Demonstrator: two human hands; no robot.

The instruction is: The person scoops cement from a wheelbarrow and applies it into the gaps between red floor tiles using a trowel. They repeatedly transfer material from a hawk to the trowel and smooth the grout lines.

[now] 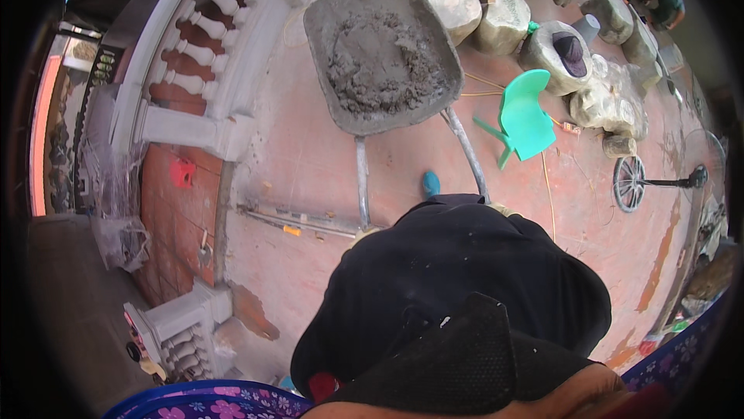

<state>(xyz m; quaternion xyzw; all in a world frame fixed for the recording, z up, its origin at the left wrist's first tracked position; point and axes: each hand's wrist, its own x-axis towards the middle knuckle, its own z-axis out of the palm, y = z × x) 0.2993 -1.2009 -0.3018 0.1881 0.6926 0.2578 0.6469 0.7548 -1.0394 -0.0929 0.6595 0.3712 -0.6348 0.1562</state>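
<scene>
A grey wheelbarrow (453, 82) stands ahead of me, its tray coated with mortar and holding a heap of wet grey mortar (384, 59). Two metal handles run back from it toward my body. At the end of the left wheelbarrow handle (362, 179), my left hand (366, 234), in a pale glove, is closed round the grip. The right wheelbarrow handle (467, 154) ends at my right hand (501, 209), also pale-gloved and closed on it. My dark top hides most of both hands and my forearms.
A turquoise plastic chair (525, 121) stands right of the wheelbarrow near cut stone pieces (504, 22) and yellow cords. On the left runs a white balustrade (186, 55). Long tools (298, 223) lie near my left hand. A pedestal fan (659, 183) is at the far right.
</scene>
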